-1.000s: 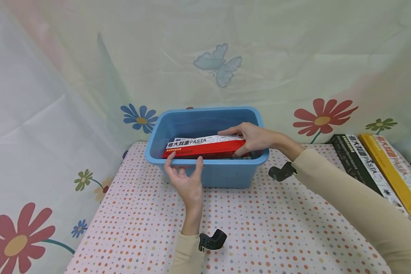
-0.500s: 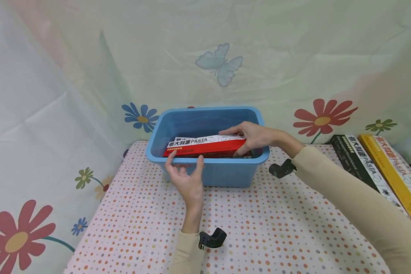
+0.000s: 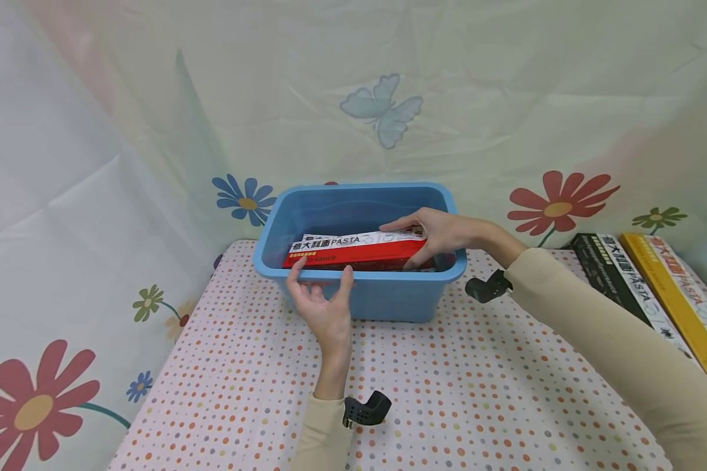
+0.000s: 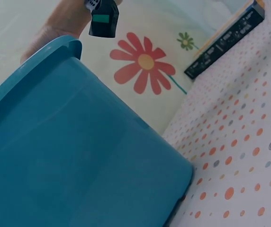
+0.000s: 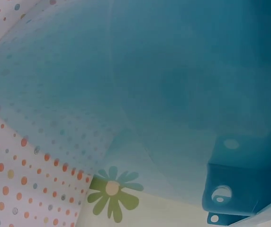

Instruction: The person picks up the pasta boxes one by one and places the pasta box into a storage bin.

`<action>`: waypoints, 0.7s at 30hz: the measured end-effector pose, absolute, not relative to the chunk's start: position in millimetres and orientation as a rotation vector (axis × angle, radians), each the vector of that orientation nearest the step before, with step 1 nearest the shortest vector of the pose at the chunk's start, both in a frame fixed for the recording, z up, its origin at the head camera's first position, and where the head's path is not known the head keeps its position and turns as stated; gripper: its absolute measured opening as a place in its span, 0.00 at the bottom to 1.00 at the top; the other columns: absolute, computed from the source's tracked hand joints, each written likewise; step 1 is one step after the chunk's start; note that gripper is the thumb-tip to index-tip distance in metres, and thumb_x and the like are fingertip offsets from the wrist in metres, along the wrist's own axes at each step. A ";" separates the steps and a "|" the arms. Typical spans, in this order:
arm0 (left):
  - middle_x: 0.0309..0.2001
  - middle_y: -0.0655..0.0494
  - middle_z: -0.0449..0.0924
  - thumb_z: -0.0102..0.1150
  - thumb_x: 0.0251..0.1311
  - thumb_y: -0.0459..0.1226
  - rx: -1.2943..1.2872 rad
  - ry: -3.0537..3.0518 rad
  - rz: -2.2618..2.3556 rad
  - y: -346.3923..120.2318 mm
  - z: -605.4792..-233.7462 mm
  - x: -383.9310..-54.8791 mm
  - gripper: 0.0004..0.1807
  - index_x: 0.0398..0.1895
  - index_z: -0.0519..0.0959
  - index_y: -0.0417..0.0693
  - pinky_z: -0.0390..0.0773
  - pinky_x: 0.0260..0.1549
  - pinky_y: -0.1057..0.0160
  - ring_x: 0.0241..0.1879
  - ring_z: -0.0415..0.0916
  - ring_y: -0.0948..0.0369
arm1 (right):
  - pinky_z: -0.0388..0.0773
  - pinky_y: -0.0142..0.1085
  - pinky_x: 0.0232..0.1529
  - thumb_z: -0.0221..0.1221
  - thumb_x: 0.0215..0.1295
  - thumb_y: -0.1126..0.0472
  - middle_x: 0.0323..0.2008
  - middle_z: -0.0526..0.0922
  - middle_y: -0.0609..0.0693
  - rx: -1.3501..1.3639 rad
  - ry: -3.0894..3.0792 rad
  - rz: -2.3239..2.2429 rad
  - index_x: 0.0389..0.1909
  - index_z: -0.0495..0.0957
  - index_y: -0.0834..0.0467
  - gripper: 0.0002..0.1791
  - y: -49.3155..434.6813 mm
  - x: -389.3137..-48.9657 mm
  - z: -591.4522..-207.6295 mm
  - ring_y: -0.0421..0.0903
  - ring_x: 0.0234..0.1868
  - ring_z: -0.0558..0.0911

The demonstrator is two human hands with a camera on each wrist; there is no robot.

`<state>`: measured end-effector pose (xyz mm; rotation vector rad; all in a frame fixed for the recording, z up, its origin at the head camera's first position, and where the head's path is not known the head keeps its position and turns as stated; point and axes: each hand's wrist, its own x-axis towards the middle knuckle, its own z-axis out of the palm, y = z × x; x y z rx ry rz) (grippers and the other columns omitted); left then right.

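Note:
A light blue plastic bin (image 3: pixel 389 297) stands against the back wall. In it lies a red and white pasta box (image 3: pixel 368 252), slightly tilted, its right end higher in the head view. My right hand (image 3: pixel 443 231) reaches over the bin's right side and grips that end between thumb and fingers. The index finger and thumb of my left hand (image 3: pixel 324 314) hook over the front rim, with other fingers curled outside below it; the index fingertip overlaps the box's left end. Beneath the red box, another white-printed box (image 3: pixel 315 237) partly shows. Both wrist views see mostly bin wall.
On the right of the dotted tablecloth (image 3: pixel 259 392) lie a black pasta box (image 3: pixel 615 278) and a yellow one (image 3: pixel 674 301), side by side. A flowered curtain (image 3: pixel 477 98) hangs right behind the bin.
The head view shifts slightly, so everything drifts a little in the frame. Both hands keep their places on the red pasta box and the bin.

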<state>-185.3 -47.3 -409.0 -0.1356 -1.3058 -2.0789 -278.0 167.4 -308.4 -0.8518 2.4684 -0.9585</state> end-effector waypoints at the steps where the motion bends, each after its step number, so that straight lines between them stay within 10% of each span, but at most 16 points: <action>1: 0.71 0.41 0.62 0.71 0.59 0.24 -0.135 -1.307 -2.078 -47.3 -409.2 -185.5 0.40 0.71 0.59 0.33 0.86 0.38 0.66 0.60 0.66 0.32 | 0.77 0.45 0.56 0.76 0.56 0.60 0.70 0.74 0.61 -0.852 2.470 -0.957 0.75 0.70 0.61 0.45 167.6 -277.9 -308.5 0.55 0.63 0.72; 21: 0.68 0.44 0.67 0.70 0.59 0.24 -0.121 -1.311 -2.105 -46.4 -413.4 -188.3 0.40 0.71 0.59 0.34 0.87 0.48 0.61 0.60 0.65 0.28 | 0.67 0.61 0.72 0.70 0.65 0.67 0.73 0.71 0.64 -0.935 2.433 -1.208 0.75 0.67 0.68 0.39 172.4 -274.8 -316.9 0.61 0.75 0.69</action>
